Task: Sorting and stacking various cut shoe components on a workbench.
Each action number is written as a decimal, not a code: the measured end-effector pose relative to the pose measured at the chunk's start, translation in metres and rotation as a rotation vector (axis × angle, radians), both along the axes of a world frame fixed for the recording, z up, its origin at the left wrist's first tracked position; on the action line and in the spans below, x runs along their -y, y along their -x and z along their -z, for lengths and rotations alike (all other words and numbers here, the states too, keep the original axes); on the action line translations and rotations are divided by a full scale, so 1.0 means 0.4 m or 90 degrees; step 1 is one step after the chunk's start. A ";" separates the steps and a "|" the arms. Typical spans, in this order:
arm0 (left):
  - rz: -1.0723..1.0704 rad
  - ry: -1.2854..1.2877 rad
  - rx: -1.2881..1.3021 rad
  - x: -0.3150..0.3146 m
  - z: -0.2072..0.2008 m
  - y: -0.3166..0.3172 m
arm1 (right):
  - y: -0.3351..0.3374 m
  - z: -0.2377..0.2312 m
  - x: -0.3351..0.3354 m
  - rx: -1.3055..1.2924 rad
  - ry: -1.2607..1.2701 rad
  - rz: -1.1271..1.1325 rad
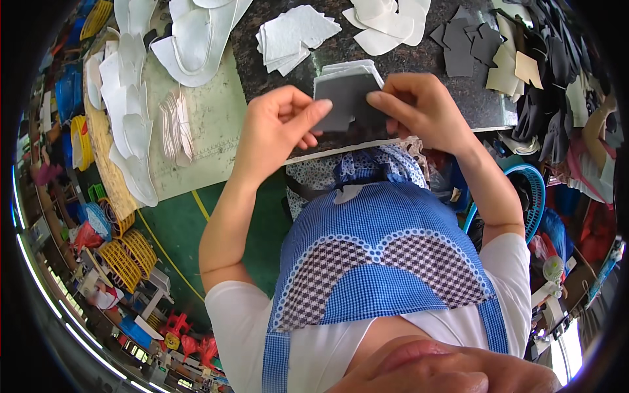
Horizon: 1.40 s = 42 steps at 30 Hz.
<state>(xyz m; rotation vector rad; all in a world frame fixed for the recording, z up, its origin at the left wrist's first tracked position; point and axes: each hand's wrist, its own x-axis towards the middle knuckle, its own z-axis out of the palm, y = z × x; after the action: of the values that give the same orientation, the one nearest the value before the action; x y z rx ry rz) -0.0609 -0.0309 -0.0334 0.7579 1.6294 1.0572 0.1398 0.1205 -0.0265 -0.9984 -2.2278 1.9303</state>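
Between my hands is a dark grey, flat cut piece (348, 101) with a notched lower edge, above the near edge of the dark speckled table. My left hand (283, 121) is closed, thumb and fingers pinching its left edge. The right edge is pinched between the thumb and curled fingers of my right hand (414, 108). Just behind the piece, a stack of white cut sheets (350, 65) shows partly; whether it is held or lies on the table I cannot tell. Beyond it lies a loose pile of white sheets (295, 36).
Rounded white pieces (393, 26) lie at the back, with dark grey pieces (462, 42) and cream pieces (527, 69) to the right. Left, a pale board (203, 137) holds a bundle of thin strips (175, 124) and long white shaped pieces (128, 85). A blue basket (536, 190) stands below right.
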 end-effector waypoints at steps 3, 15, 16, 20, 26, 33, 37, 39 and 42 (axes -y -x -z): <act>0.006 0.027 -0.042 -0.012 0.038 0.007 | 0.023 0.040 -0.009 0.046 -0.093 -0.018; 0.033 0.022 -0.123 -0.036 0.073 -0.008 | 0.019 0.064 -0.008 0.076 -0.266 0.015; 0.026 -0.020 -0.185 -0.029 0.085 0.000 | 0.016 0.074 -0.008 0.085 -0.358 0.009; -0.094 -0.099 -0.279 0.040 0.110 0.039 | -0.078 0.066 -0.047 -0.002 -0.297 0.098; -0.178 -0.210 -0.224 0.082 0.054 0.090 | -0.427 0.014 -0.312 0.142 -1.049 0.321; 0.043 -0.270 -0.040 -0.070 -0.021 -0.032 | -0.456 0.023 -0.363 0.057 -0.996 0.389; 0.237 -0.291 -0.098 -0.178 -0.043 -0.123 | -0.453 0.007 -0.335 0.054 -1.108 0.254; 0.366 -0.335 -0.223 -0.248 -0.063 -0.173 | -0.451 0.016 -0.314 0.058 -1.069 0.293; 0.393 -0.488 -0.404 -0.380 -0.009 -0.272 | -0.438 0.017 -0.303 0.058 -1.036 0.355</act>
<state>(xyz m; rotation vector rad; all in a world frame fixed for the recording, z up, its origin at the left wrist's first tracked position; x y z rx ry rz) 0.0479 0.1211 -0.0300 2.1219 1.2730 1.0121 0.3148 0.2418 -0.0334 -1.0276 -2.1427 -0.3223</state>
